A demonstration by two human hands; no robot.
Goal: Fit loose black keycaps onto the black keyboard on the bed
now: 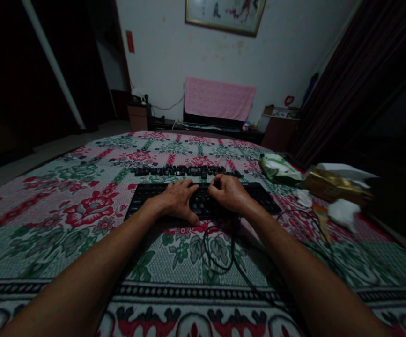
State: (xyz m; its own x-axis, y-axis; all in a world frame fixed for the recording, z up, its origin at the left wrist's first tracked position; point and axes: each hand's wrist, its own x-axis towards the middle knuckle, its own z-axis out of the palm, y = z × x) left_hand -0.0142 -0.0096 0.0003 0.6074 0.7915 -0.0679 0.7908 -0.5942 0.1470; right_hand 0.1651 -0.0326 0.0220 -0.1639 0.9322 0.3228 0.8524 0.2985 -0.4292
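Your left hand (177,197) spreads over the slim black keyboard (203,205), your right hand (230,193) pinches, contents hidden, and small blocky keycaps (185,171) lie beyond both.

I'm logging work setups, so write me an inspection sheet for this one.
Surface: floral cloth, red, green and white.
Main things: black keyboard; beyond it, a row of small black pieces, apparently keycaps.
Clutter: to the right, green-and-white packet, gold box, brush, white wads.
Hands: left hand spread on the keyboard; right hand curled over it, contents unclear.
Cables: black cable, looped in front of the keyboard.
Surroundings: dim room; framed picture, pink towel, dark curtain.
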